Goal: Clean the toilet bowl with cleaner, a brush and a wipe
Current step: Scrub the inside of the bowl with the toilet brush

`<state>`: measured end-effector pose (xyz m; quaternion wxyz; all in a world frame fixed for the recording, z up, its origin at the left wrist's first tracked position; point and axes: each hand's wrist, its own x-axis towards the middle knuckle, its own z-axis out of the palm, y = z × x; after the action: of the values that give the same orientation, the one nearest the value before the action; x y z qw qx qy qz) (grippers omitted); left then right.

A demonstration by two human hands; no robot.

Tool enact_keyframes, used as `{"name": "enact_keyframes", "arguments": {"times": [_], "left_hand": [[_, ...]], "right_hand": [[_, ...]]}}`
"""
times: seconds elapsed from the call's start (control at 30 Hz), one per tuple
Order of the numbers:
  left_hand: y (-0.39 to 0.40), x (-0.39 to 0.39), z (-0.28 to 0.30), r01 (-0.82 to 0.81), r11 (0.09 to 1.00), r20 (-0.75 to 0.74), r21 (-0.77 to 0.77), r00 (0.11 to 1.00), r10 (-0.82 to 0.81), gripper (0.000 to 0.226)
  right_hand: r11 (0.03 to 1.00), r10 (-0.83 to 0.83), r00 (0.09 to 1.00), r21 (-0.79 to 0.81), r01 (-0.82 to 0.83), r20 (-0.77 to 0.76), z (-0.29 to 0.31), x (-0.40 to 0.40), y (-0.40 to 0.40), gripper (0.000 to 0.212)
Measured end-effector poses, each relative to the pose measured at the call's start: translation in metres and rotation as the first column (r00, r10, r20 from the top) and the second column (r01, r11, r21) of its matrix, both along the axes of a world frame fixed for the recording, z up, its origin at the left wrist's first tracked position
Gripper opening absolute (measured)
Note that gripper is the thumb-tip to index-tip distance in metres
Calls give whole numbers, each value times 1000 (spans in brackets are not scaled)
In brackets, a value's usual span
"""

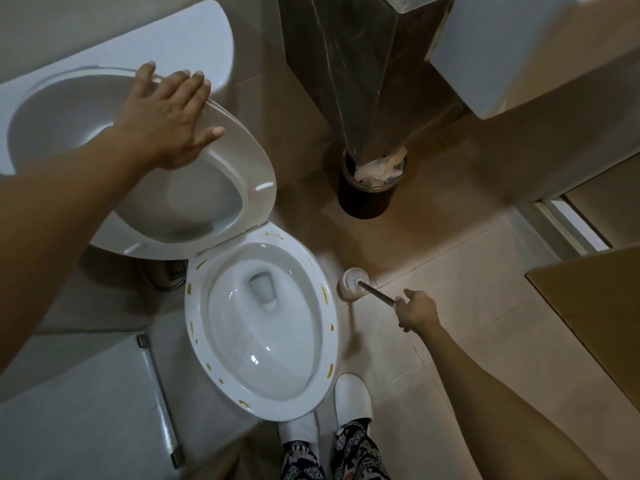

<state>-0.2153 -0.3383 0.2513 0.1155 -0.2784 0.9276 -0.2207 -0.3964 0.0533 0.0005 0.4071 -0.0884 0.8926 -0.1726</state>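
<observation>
Glossy white oval toilet bowl (263,327) right ahead of my white slippers (351,398), yellow streaks dotted along its rim. My right hand (417,311) is clenched round the thin metal brush handle (377,293); the head sits in a white holder (350,284) on beige tile beside the bowl. My left hand (169,116), fingers splayed flat, presses the raised seat (242,188). Black bin (370,188) with paper beyond.

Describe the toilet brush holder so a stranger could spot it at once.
Start at the white toilet bowl in the middle of the floor. On the tiles just beside its rim sits the brush holder, a small round white cup. Unlike the dark waste bin further back, it holds a brush on a slanting dark handle.
</observation>
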Motion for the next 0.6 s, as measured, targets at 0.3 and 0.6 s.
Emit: {"name": "enact_keyframes", "arguments": {"times": [0.3, 0.6], "left_hand": [[-1, -1, 0, -31, 999, 29, 16, 999, 30, 81], [-2, -2, -1, -40, 999, 26, 19, 999, 40, 82]], "right_hand": [[972, 222, 933, -7, -234, -283, 22, 4, -67, 22], [850, 491, 775, 25, -525, -397, 18, 18, -86, 66]]}}
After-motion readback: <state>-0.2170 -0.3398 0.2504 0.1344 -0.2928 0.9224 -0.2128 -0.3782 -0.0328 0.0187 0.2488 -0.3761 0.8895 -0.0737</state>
